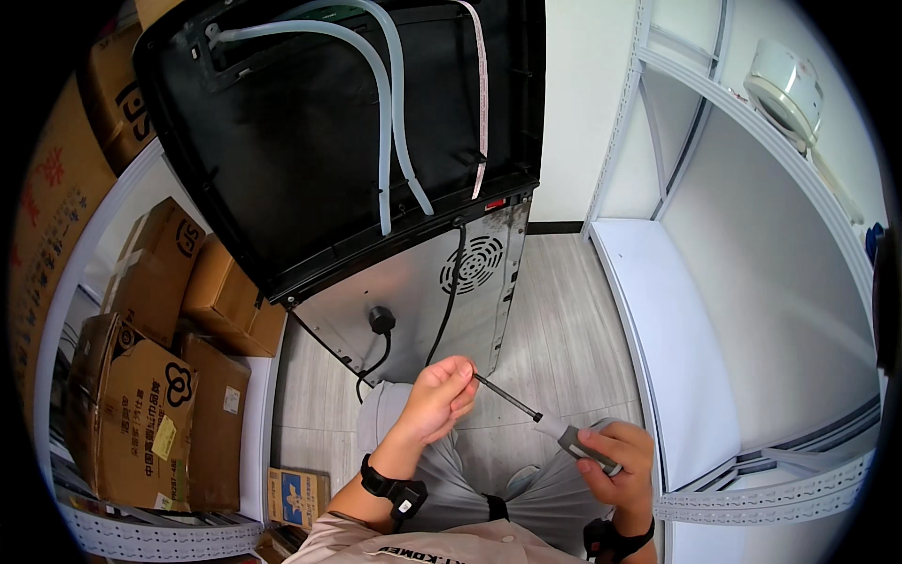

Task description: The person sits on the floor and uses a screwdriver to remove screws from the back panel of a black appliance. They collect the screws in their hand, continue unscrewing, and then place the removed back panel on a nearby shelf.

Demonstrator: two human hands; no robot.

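Note:
My right hand point(617, 462) grips the grey handle of a screwdriver point(550, 421), low and right of centre. Its dark shaft runs up and left to my left hand point(440, 397), whose fingertips pinch the tip. Both hands hover over my lap. Just above them stands a tall appliance point(413, 282) with a silver back panel, a round vent and a black power cord point(449, 301). Its black top cover point(310, 150) is tilted open, with clear hoses point(385, 141) running across the inside.
Stacked cardboard boxes point(141, 395) fill white shelving on the left. A white metal rack point(676, 348) with bare shelves stands on the right, a round white appliance point(785, 89) on its upper shelf. Grey wood-look floor point(564, 310) lies between.

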